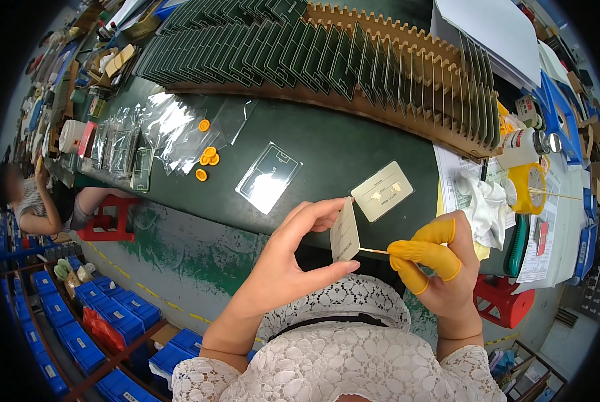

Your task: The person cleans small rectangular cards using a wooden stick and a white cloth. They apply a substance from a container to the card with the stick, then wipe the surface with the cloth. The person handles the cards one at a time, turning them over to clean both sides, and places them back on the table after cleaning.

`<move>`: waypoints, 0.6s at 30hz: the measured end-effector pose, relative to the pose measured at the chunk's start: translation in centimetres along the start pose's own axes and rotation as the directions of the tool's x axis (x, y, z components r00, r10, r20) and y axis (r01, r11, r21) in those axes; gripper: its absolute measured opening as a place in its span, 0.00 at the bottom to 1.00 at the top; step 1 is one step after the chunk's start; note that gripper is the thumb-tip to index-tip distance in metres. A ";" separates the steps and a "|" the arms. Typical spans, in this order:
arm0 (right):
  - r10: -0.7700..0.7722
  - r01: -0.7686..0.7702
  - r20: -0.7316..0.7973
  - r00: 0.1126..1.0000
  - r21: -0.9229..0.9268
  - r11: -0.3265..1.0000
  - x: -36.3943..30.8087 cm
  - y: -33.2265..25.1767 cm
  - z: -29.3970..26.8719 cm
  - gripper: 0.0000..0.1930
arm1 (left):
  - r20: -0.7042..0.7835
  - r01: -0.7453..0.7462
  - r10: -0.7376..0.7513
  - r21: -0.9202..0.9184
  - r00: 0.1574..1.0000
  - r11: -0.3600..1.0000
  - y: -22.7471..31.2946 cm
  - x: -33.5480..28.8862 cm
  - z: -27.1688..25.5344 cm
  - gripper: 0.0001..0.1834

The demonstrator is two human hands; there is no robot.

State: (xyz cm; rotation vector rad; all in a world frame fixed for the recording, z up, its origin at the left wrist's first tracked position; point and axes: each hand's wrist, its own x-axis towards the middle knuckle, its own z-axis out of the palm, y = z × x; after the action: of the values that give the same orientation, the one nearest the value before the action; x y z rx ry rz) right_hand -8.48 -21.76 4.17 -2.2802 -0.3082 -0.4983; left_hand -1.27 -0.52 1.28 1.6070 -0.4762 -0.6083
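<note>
My left hand (288, 251) grips a small cream-coloured panel (344, 234) by its edges, tilted up on edge above my lap. Yellow finger cots cover several fingers of my right hand (440, 264), which pinches a thin stick (375, 251). Its tip meets the panel's lower right corner; whether it has a cotton end is too small to tell. Just beyond, a second cream panel (384, 191) with two pale patches lies on the dark green table (340, 134). Left of that panel rests a dark green one (269, 177) with white lines, partly under glare.
Slotted brown racks (414, 120) full of upright green panels span the table's far side. Small orange rolled rings (210, 155) and clear plastic bags (173, 127) lie left. A bottle (517, 147), yellow tape (528, 187) and white cloth (484, 208) sit right. Another person (42, 201) sits far left.
</note>
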 end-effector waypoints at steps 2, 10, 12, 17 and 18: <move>-0.002 0.002 0.008 1.000 0.000 1.000 -0.1 0.0 0.0 0.16 | 0.001 0.002 -0.002 -0.001 1.000 1.000 0.0 0.0 0.0 0.37; 0.006 -0.006 -0.002 1.000 -0.006 1.000 0.0 -0.1 -0.1 0.16 | 0.003 0.001 -0.001 -0.022 1.000 1.000 0.1 0.1 0.1 0.38; 0.001 -0.001 -0.005 1.000 -0.004 1.000 0.0 0.0 0.0 0.16 | 0.006 0.001 0.000 -0.025 1.000 1.000 0.2 0.1 0.1 0.37; 0.001 -0.001 0.016 1.000 0.004 1.000 -0.2 0.1 0.1 0.16 | 0.005 0.014 -0.014 -0.021 1.000 1.000 0.2 0.1 0.1 0.37; -0.001 0.001 0.020 1.000 0.004 1.000 -0.2 0.0 0.1 0.16 | 0.006 0.012 -0.012 -0.020 1.000 1.000 0.2 0.1 0.1 0.37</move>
State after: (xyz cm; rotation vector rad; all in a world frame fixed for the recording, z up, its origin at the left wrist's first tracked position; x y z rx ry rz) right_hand -8.66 -21.75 4.00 -2.2821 -0.3204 -0.4756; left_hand -1.24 -0.63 1.44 1.5904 -0.4640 -0.6256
